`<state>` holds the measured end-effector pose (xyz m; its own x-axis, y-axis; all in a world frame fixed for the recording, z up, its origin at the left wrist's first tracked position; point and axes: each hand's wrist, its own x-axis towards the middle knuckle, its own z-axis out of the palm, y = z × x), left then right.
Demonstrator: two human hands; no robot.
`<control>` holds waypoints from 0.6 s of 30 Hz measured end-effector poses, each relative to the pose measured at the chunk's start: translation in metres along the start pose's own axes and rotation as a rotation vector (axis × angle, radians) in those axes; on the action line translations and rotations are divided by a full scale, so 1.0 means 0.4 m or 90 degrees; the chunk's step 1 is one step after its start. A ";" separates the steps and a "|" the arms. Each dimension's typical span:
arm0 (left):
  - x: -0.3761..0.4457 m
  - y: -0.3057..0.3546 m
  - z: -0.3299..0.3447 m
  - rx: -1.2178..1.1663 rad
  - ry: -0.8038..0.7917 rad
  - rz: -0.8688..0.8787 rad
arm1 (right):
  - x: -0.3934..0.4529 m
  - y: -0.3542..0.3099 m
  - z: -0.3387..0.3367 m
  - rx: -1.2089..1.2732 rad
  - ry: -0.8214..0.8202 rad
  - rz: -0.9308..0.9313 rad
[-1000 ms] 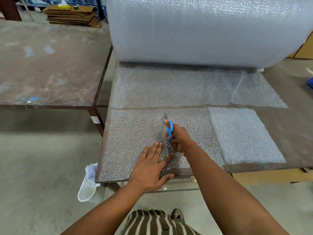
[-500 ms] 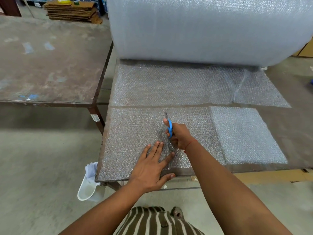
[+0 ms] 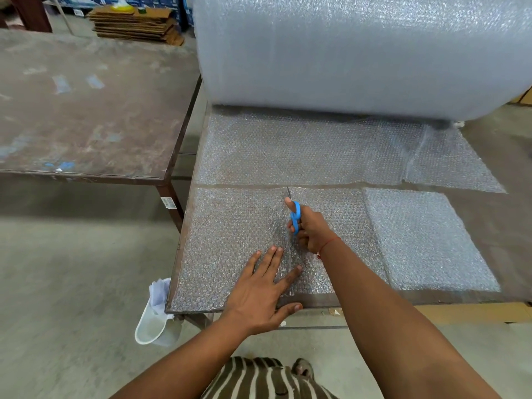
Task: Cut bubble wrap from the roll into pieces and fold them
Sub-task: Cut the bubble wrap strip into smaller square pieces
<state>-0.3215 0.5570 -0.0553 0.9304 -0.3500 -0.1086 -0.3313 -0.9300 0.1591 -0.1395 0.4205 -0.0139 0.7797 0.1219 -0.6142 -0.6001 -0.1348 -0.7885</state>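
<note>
Fingers: right hand (image 3: 312,228) grips scissors (image 3: 295,217) | left hand (image 3: 260,292) flat, pressing bubble wrap (image 3: 230,240)

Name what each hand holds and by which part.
Right hand grips the scissors by their blue handle loops. Left hand holds nothing, pressing flat on the bubble wrap sheet.

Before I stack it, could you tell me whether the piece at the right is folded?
Folded: the right-hand piece looks denser and whiter than the single-layer sheet.
</note>
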 end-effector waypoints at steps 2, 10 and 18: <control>0.000 0.001 -0.001 -0.001 0.000 0.000 | 0.007 -0.003 -0.001 0.004 -0.006 -0.007; 0.002 0.000 0.000 -0.002 -0.004 -0.001 | 0.026 -0.010 0.002 0.008 -0.015 -0.019; 0.002 0.001 -0.001 -0.005 -0.005 -0.001 | 0.025 -0.014 -0.003 -0.007 0.000 -0.023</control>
<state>-0.3206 0.5564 -0.0548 0.9299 -0.3488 -0.1165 -0.3279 -0.9298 0.1670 -0.1283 0.4214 -0.0158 0.8009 0.1276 -0.5851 -0.5693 -0.1407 -0.8100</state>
